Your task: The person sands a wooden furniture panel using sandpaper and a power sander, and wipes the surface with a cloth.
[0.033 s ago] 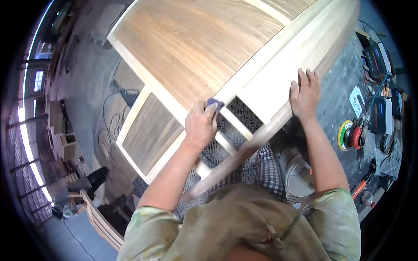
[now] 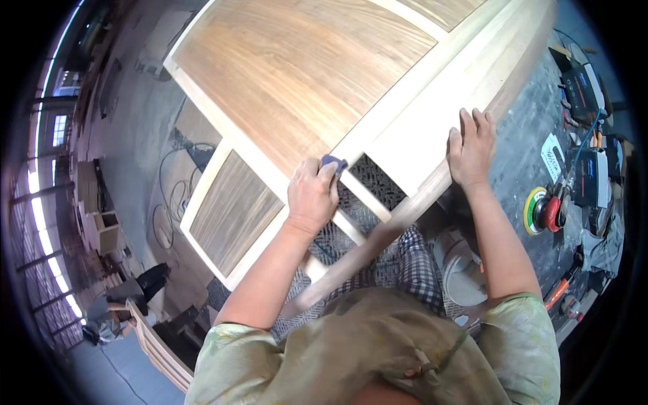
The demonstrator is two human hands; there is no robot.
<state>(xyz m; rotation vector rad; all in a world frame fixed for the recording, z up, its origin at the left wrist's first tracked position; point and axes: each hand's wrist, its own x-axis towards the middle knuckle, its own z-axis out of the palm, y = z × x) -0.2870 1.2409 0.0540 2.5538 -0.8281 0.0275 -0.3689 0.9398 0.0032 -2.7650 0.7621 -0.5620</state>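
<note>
A large wooden frame (image 2: 388,140) with pale rails and a brown wood-grain panel (image 2: 304,74) lies tilted before me. My left hand (image 2: 312,196) is closed on a folded piece of purple-blue sandpaper (image 2: 333,163). It presses that piece on a pale rail, at the near corner of the brown panel, beside a gap in the frame. My right hand (image 2: 472,150) lies on the frame's long right edge, fingers stretched over the pale wood and holding nothing loose. A smaller brown panel (image 2: 233,209) is set in the frame left of my left forearm.
On the dark worktop (image 2: 516,162) at the right are a round sander (image 2: 544,210), dark boxes (image 2: 586,177), a paper slip (image 2: 553,157) and an orange-handled tool (image 2: 557,293). A whitish bucket (image 2: 464,278) stands below the frame. Hoses (image 2: 162,219) coil on the floor at the left.
Almost nothing has changed. The frame appears slightly further left in view, while both hands keep the same places on it.
</note>
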